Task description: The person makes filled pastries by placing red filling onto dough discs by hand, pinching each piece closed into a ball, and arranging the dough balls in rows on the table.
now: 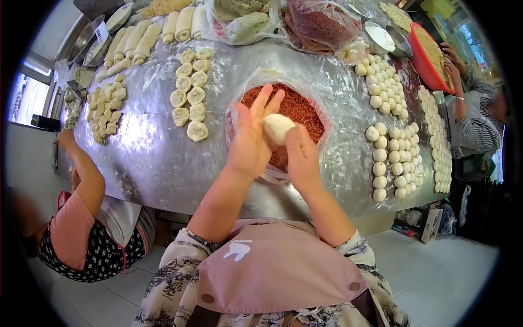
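Note:
A pale dough ball [279, 129] is held between my two hands above a plastic bag of reddish-brown crumbly filling [297, 101]. My left hand [251, 136] supports it from the left, with some fingers stretched upward and the dough against the inner side of the hand. From the right, my right hand [302, 158] grips the same ball, thumb pressed on its near side and the other fingers mostly hidden behind. Whether filling is inside the dough cannot be seen.
Rolled dough pieces [189, 92] and cut dough lumps [106, 106] lie left; round dough balls [400, 158] stand in rows right. Dough logs [131, 43] and bagged fillings [321, 24] sit at the back. One co-worker [92, 229] is left, another by a red basin [427, 60].

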Available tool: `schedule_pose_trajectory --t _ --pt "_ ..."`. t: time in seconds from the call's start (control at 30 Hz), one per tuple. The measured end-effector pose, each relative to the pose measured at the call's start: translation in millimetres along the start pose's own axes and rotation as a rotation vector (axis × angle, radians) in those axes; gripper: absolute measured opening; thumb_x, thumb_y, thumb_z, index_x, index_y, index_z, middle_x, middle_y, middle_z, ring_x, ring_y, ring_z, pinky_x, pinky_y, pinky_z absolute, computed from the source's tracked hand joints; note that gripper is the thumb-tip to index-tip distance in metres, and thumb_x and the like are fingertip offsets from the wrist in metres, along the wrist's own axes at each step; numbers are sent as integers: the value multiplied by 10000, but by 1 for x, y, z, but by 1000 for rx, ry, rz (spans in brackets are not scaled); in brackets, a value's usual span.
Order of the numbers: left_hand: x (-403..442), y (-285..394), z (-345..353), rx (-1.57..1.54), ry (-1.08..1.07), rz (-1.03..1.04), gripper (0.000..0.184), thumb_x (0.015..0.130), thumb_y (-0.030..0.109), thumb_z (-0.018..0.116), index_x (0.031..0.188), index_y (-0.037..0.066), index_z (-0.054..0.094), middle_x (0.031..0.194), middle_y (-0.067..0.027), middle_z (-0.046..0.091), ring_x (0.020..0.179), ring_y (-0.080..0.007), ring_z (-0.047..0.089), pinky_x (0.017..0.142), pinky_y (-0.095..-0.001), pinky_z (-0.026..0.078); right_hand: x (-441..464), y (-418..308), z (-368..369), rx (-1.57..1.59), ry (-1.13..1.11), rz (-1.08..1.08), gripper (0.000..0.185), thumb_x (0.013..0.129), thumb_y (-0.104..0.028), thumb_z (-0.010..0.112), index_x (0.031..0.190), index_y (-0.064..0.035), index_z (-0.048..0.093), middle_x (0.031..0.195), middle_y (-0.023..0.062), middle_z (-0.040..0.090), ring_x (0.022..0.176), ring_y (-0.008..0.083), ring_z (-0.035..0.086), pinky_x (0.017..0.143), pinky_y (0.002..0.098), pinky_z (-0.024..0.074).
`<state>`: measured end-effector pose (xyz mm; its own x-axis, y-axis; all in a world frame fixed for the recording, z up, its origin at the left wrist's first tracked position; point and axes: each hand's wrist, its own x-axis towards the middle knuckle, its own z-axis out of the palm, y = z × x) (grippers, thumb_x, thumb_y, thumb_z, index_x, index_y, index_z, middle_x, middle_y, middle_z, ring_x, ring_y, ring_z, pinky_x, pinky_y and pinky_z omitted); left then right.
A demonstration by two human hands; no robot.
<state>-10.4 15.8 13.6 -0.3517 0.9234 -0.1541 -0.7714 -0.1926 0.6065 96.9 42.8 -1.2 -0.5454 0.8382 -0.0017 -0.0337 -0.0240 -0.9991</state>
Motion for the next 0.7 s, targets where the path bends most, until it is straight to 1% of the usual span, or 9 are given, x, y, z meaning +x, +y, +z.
schedule_pose_trajectory --t 0.1,0.13,0.23,0.3,0.33,0.4,0.47,0.6,0.7 --pt "-7 -2 -9 431 -21 -70 661 992 542 215 1251 23 532 1213 -133 584 1132 -278 554 977 -375 420 -5 -13 -1 51 -101 137 458 1002 -411 400 1162 7 499 1027 111 622 902 178 598 771 298 481" --pt "-4 -10 -14 404 -17 -1 650 994 537 223 1228 22 544 1179 -124 600 1090 -276 578 957 -377 436 -6 -18 2 48 -105 154 462 1001 -418 399 1150 7 502 1013 110 625 887 178 600 764 299 480" --pt "-1 -16 -14 336 5 67 629 992 538 250 1179 21 557 1181 -126 597 1010 -233 603 912 -370 467 -5 -4 14 -389 135 -250 500 1003 -460 350 1087 5 513 958 101 625 816 161 602 720 286 481" --pt "-4 -18 -6 174 -52 84 632 989 543 257 1193 22 550 1223 -133 580 980 -213 610 871 -345 485 -2 -4 13 -202 149 -99 534 1008 -483 285 1030 -3 517 831 56 580 671 102 529 591 246 440" --pt "-7 -7 11 -103 -45 27 652 985 551 246 1209 11 535 1295 -141 538 999 -198 602 806 -288 496 -2 -14 3 -73 88 78 541 1008 -488 275 1028 -6 521 808 46 565 647 93 506 567 241 425" --pt "-10 -4 -5 243 -137 -18 641 989 540 256 1178 5 553 1271 -143 559 1021 -185 589 773 -262 495 -2 -26 -9 117 -58 290 568 1005 -507 261 1053 -16 542 734 14 506 587 68 425 508 230 368" --pt "-9 -8 -7 377 -101 0 599 997 505 289 1123 0 586 1189 -145 609 1100 -216 557 777 -258 488 -3 -27 -7 98 -122 268 589 1001 -521 255 1076 -14 545 761 22 517 611 82 455 535 237 394" --pt "-5 -12 -7 383 -41 46 582 993 499 318 1091 -2 597 1072 -155 654 1217 -320 494 914 -343 457 -4 -6 19 -124 172 -59 648 990 -557 221 1012 -7 563 853 47 535 701 135 531 635 268 458" --pt "-10 -10 13 55 49 64 569 982 507 341 1094 1 575 1096 -179 639 1191 -306 509 894 -340 467 -5 -17 -6 31 36 220 625 978 -581 233 956 -34 534 823 49 540 656 114 523 584 242 443"
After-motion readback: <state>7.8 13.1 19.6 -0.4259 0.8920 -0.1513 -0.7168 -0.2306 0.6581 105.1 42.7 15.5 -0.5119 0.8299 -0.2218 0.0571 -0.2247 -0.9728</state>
